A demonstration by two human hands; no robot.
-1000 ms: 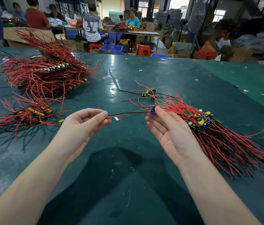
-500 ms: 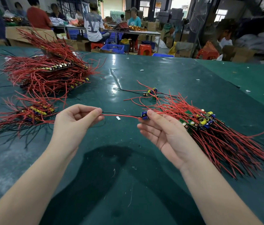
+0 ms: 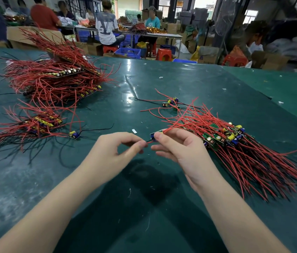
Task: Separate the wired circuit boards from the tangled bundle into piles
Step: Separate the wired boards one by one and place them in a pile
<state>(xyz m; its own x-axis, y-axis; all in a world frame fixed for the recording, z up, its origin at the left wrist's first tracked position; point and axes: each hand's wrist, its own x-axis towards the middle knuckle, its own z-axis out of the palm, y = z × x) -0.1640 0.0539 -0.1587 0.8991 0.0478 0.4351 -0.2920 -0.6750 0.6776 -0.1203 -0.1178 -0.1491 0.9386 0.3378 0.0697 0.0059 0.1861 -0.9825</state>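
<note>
Fingertips (image 3: 142, 144) of left hand (image 3: 114, 152) pinched on short red wire (image 3: 149, 142); right hand (image 3: 178, 147) clamped on small blue-green circuit board (image 3: 155, 134).
Board held above green table mat (image 3: 144, 207); tangled red-wired bundle (image 3: 235, 143) at 3 o'clock, sorted piles (image 3: 40, 123) at 9 to 10 o'clock.

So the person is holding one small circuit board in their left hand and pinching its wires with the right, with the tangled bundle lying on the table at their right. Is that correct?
Not quite: the hands are swapped. In the head view the right hand holds the small circuit board, and the left hand pinches its wires. The tangled bundle does lie on the green table at their right.
</note>
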